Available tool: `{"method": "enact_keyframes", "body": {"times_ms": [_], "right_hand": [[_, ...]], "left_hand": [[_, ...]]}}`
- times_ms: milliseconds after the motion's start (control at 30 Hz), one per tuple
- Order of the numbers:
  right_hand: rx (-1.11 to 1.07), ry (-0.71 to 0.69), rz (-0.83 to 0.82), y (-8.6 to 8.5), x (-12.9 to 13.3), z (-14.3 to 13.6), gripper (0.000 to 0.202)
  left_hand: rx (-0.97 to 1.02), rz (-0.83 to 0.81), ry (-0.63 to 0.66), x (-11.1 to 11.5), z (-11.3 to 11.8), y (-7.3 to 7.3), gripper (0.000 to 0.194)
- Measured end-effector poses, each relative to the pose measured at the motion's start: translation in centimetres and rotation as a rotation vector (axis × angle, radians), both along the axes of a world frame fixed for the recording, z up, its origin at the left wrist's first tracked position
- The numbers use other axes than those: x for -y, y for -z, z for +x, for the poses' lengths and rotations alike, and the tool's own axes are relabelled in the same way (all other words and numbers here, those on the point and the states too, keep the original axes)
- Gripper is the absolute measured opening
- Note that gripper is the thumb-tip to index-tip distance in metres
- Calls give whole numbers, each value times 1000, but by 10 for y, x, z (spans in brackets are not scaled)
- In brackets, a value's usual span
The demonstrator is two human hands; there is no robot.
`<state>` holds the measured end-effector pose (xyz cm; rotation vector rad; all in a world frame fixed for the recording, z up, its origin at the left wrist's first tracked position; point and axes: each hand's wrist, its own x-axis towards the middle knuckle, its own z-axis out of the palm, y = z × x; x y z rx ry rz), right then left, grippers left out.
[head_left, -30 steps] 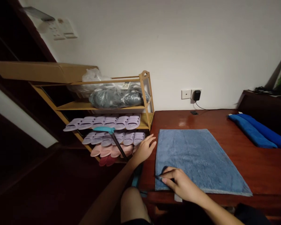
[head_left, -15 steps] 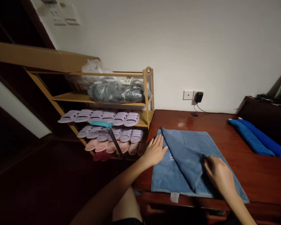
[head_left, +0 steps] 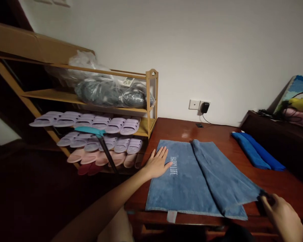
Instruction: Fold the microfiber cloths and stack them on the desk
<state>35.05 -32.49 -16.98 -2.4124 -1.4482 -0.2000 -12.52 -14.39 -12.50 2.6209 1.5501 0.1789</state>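
A blue towel (head_left: 184,193) with "HAPPY LIFE" in white letters lies on the reddish-brown wooden table (head_left: 174,129). My left hand (head_left: 158,164) rests flat on its left part beside the lettering, fingers spread. At the lower right, my right hand (head_left: 282,211) pinches a corner of the towel's upper layer and pulls it taut, slightly lifted. That layer is doubled over along a slanting fold in the middle. A small white tag (head_left: 172,216) hangs from the near edge.
Two rolled or folded blue cloths (head_left: 257,151) lie at the table's right. A wooden rack (head_left: 151,101) on the left holds several lilac slippers (head_left: 116,125) and bagged items (head_left: 101,92). A turquoise-topped pole (head_left: 91,131) stands before it. A black charger (head_left: 205,107) is plugged into the wall.
My right hand has drawn the towel's corner to the right, opening the upper layer and baring the lettering. My left hand stays flat on the towel. The view has turned to the right.
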Motion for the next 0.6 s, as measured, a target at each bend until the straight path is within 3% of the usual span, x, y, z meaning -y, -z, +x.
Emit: {"method": "enact_keyframes", "body": {"times_ms": [67,167,233,333,467,600], "right_hand": [[-19,-25,64,-4,-2,6,43],[-67,-127,222,-25,-24,-5,55],[-142,-323,254,-42,-55,-25,58],[-322,-635,91,-53,-111,-61,62],[-273,-586,-127,-32,-163,-83,71],[-115,-552,-204,-11,-168,-67,75]], "left_hand": [[-14,-8,0,-2,0,-3,74],[-46,-1,-1,-9,8,-13,72],[-30,59,-5,-15,20,-18,69],[20,93,7,-21,44,-15,66],[20,32,26,-26,58,1,71],[13,30,27,-31,47,7,71]]}}
